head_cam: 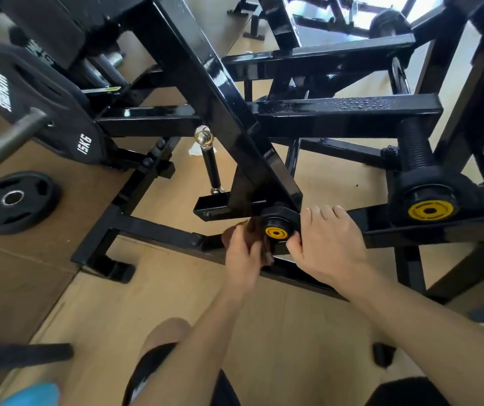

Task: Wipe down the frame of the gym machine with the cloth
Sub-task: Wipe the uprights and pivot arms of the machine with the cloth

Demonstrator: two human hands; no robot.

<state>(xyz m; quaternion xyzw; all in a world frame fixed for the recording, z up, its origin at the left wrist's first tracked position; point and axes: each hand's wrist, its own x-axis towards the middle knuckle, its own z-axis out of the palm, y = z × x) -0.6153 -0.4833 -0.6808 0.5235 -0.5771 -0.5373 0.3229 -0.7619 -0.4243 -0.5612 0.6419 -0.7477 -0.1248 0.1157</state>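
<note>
The black steel frame of the gym machine (205, 83) fills the upper view, with water drops on one horizontal bar (361, 104). A pivot hub with a yellow cap (276, 232) sits at the lower end of a diagonal beam. My left hand (242, 256) grips a brown cloth (260, 235) and holds it against the frame just left of that hub; the hand is motion-blurred. My right hand (330, 244) rests on the low frame bar beside the hub, fingers curled over the bar's top and thumb near the cap.
A second yellow-capped hub (429, 210) sits to the right below a ribbed black handle (415, 145). A 15 kg plate (44, 112) hangs on a peg at the left, and a loose plate (13, 200) lies on the tan floor. My knees show at the bottom.
</note>
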